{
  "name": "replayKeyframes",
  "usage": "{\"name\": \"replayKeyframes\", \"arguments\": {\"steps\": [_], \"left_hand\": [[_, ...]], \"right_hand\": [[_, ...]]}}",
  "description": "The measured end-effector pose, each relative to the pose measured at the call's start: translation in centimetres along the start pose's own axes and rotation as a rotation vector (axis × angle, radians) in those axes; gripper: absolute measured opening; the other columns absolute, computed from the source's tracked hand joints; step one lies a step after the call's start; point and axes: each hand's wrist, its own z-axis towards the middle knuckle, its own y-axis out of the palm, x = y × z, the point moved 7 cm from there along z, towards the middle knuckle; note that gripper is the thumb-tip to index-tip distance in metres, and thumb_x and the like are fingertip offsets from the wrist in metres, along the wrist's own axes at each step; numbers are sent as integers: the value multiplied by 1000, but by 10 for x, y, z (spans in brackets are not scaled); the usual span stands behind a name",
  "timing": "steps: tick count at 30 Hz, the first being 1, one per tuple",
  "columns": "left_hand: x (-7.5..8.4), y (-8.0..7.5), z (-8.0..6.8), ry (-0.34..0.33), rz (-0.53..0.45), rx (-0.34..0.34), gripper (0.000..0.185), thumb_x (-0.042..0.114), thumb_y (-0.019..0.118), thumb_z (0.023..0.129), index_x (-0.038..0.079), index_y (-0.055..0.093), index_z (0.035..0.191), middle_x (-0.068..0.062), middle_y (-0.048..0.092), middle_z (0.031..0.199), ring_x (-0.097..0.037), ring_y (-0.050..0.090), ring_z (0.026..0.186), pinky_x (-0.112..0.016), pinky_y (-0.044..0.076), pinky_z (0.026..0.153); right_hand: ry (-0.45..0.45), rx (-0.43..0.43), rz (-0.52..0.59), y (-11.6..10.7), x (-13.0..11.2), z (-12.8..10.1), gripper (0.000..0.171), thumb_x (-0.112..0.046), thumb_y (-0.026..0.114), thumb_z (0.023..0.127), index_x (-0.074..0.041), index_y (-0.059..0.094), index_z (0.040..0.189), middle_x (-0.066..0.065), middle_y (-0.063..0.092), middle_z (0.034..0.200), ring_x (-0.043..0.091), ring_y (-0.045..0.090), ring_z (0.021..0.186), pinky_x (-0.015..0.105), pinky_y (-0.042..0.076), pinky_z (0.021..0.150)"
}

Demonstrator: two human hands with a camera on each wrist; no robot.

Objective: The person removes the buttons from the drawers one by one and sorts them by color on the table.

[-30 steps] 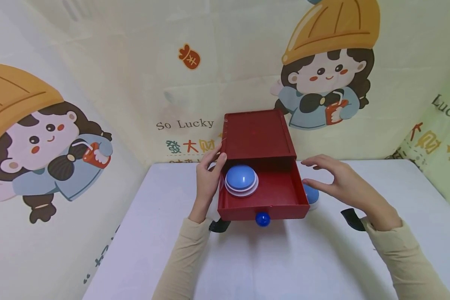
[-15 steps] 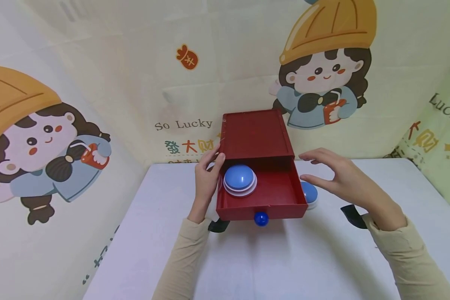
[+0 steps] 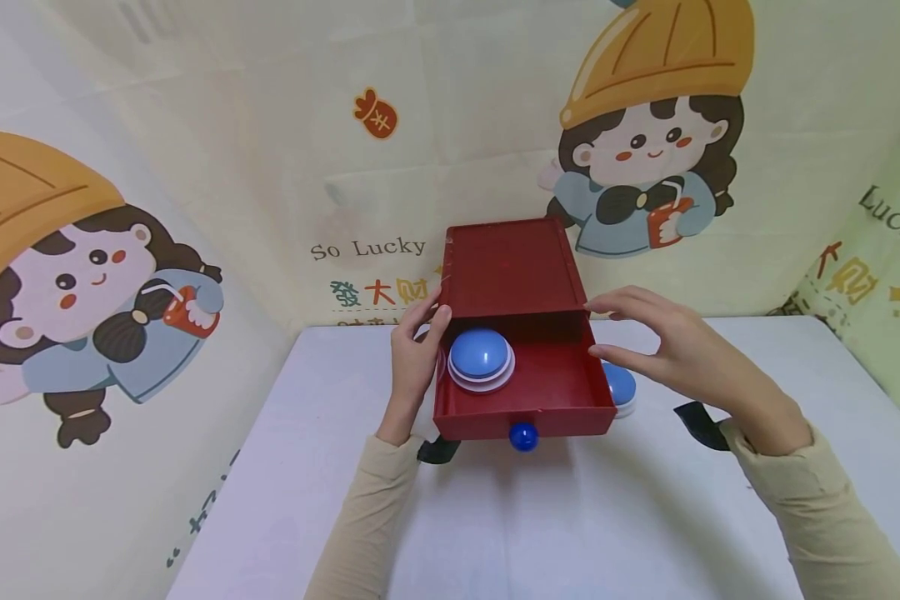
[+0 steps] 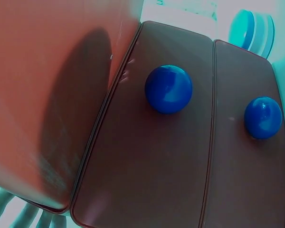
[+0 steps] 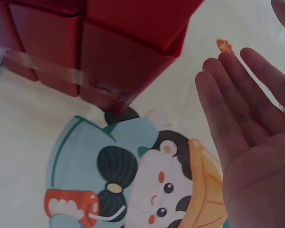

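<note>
nearest the camera, two beige sleeves reach forward over a white table, each wrist wearing a black strap. in the middle of the table stands a red drawer box with its top drawer pulled toward the person; a round blue knob sits on the drawer front. in the left wrist view two such knobs show, one on each drawer front. a blue dome on a white base lies in the drawer's back left corner. a second blue dome rests on the table just beside the drawer's right wall, partly hidden by it.

the left hand lies against the box's left side, fingers straight and close together, fingertips touching its top front corner. the right hand is spread with fingers straight and apart, holding nothing; it hovers above the second dome, its fingertips at the box's right front corner, though contact cannot be told.

behind the table, cream cloth walls carry cartoon girls in yellow hats and the words "so lucky".
</note>
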Motion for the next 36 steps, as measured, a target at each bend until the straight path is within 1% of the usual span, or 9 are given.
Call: {"name": "replayKeyframes", "arguments": {"steps": [3, 6, 13, 17, 20, 25, 30, 33, 36], "left_hand": [[14, 1, -3, -4, 9, -14, 45, 16, 59, 99, 3, 54, 141, -18, 60, 130, -25, 61, 115, -40, 55, 96], [17, 2, -3, -4, 11, -20, 45, 17, 59, 99, 2, 54, 141, -19, 60, 130, -26, 61, 115, -41, 54, 96], [15, 9, -5, -9, -14, -27, 44, 17, 59, 99, 2, 54, 140, -18, 60, 128, -26, 61, 115, -42, 54, 96], [14, 13, -6, -9, -19, -38, 44, 17, 60, 99, 2, 55, 140, -19, 61, 126, -26, 61, 113, -40, 55, 95], [14, 15, -5, -2, -15, -40, 44, 17, 59, 99, 2, 55, 140, -19, 62, 125, -25, 61, 113, -38, 55, 95], [14, 11, -4, 4, -19, -27, 44, 16, 60, 99, 1, 55, 140, -19, 61, 128, -25, 61, 112, -38, 55, 95], [14, 4, -5, -4, -7, -6, 44, 16, 60, 98, 2, 55, 140, -18, 61, 130, -26, 61, 113, -37, 55, 94], [14, 1, -4, -5, 0, 2, 44, 17, 60, 99, 2, 55, 140, -17, 60, 132, -25, 61, 113, -35, 55, 94], [15, 0, -4, -9, 4, -10, 45, 17, 59, 99, 2, 54, 141, -17, 59, 134, -24, 60, 114, -34, 55, 94]], "right_hand": [[7, -13, 7, 0, -4, 4, 55, -12, 83, 80, -14, 62, 130, 0, 61, 127, 16, 59, 111, 25, 58, 78], [-4, -22, 8, -1, -8, 7, 55, -12, 83, 79, -14, 62, 130, -2, 61, 127, 16, 59, 112, 27, 58, 78], [-21, -57, 50, 0, -16, 11, 55, -10, 83, 80, -11, 62, 131, 1, 60, 130, 21, 58, 115, 29, 60, 72], [-29, -84, 51, 2, -19, 12, 56, -12, 82, 80, -11, 61, 131, 2, 59, 132, 21, 56, 118, 32, 61, 73], [-15, -106, 45, 2, -21, 16, 56, -16, 82, 82, -13, 60, 133, 2, 58, 133, 22, 55, 121, 35, 61, 74], [-13, -160, 59, 7, -26, 26, 54, -23, 80, 84, -14, 60, 133, 4, 58, 133, 25, 54, 123, 42, 61, 78], [-38, -222, 94, 17, -33, 33, 52, -26, 78, 86, -14, 59, 133, 2, 58, 132, 23, 54, 122, 40, 60, 82], [-43, -238, 118, 21, -35, 37, 52, -25, 78, 86, -15, 59, 133, 3, 57, 132, 25, 54, 122, 40, 60, 82], [-52, -248, 132, 24, -37, 41, 51, -23, 78, 86, -14, 59, 133, 3, 57, 133, 26, 54, 123, 41, 60, 82]]}}
